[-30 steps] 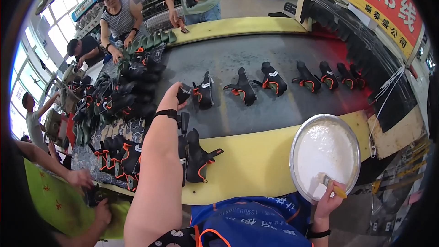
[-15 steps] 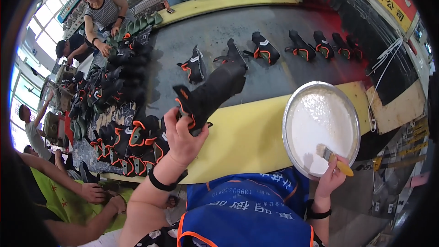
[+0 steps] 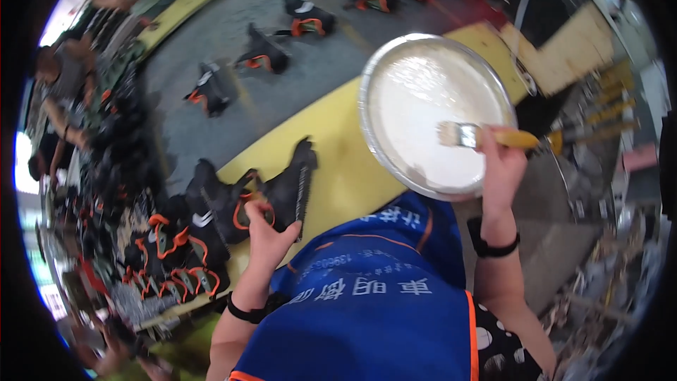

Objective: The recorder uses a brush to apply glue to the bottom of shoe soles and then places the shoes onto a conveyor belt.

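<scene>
My left hand (image 3: 266,240) is closed on a black shoe upper (image 3: 288,187) with orange trim, low over the yellow table edge (image 3: 338,141). Beside it another black upper (image 3: 208,197) lies at the end of a pile. Between my right hand's (image 3: 504,169) fingers is a paintbrush (image 3: 465,135) with a yellow handle and pale bristles. The brush is over a round metal basin (image 3: 365,109) holding white liquid (image 3: 416,113); whether the bristles touch the liquid I cannot tell.
A row of black uppers (image 3: 310,17) with orange trim runs along the grey belt (image 3: 190,49). More uppers (image 3: 173,240) are heaped at the left. Co-workers (image 3: 67,77) stand beyond the pile and at the far side. Yellow-handled items (image 3: 606,102) are at the right.
My left hand has brought the shoe upper down from above the belt to beside the pile. My right hand has turned the brush more level over the basin. The whole view has swung.
</scene>
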`<action>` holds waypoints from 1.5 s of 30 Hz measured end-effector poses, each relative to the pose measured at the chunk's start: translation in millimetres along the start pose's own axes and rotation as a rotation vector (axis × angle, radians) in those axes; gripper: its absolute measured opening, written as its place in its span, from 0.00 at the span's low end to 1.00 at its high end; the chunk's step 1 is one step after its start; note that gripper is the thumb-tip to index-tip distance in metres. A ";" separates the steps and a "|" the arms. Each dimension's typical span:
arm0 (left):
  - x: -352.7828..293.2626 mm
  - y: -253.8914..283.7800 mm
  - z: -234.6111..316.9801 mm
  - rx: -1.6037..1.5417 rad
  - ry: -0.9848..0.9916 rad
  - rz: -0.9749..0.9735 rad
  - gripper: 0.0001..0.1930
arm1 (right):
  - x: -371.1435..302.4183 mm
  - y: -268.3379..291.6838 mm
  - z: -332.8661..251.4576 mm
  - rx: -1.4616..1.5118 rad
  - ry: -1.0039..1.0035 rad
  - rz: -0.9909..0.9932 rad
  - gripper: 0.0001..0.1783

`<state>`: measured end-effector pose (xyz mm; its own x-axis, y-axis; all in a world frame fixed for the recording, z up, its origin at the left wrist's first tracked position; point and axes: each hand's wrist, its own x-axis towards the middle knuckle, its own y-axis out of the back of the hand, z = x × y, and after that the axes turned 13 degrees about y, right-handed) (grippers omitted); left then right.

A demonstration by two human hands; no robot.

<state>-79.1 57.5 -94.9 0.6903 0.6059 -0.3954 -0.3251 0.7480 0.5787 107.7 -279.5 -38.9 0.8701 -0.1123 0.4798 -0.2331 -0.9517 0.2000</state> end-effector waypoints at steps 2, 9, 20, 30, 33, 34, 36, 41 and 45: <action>-2.5 -7.9 -1.7 0.145 -0.091 0.085 0.43 | 5.9 2.4 2.0 -0.190 0.162 -0.115 0.06; 18.6 -11.6 16.6 0.307 -0.272 0.097 0.51 | 15.8 -7.2 3.7 -0.593 0.228 -0.451 0.10; -5.3 18.8 73.2 -0.705 0.172 -0.801 0.48 | 31.4 2.7 -29.6 -0.224 0.603 -0.089 0.06; -21.9 9.6 133.7 -0.508 0.156 -0.982 0.44 | 33.8 9.2 -14.6 -0.638 0.290 -0.408 0.07; -15.9 4.6 141.1 -0.478 0.110 -1.019 0.43 | 28.8 12.4 -30.7 -0.326 0.549 -0.277 0.07; -14.7 2.5 144.1 -0.471 0.133 -1.056 0.42 | 25.1 14.1 -39.2 -0.261 0.572 -0.282 0.08; -14.4 -1.5 150.6 -0.461 0.142 -1.099 0.42 | 19.5 17.4 -56.8 -0.215 0.648 -0.389 0.10; -23.1 -4.2 161.0 -0.360 0.131 -1.080 0.41 | 12.0 7.4 -79.3 -0.019 0.790 -0.573 0.12; -21.4 -5.6 158.8 -0.364 0.148 -1.108 0.42 | 20.7 5.1 -69.4 -0.112 0.787 -0.603 0.14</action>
<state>10.6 -2.6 23.7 0.6377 -0.4169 -0.6478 0.2236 0.9049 -0.3622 94.4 -266.8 31.4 0.3302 0.6411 0.6928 0.0783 -0.7501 0.6567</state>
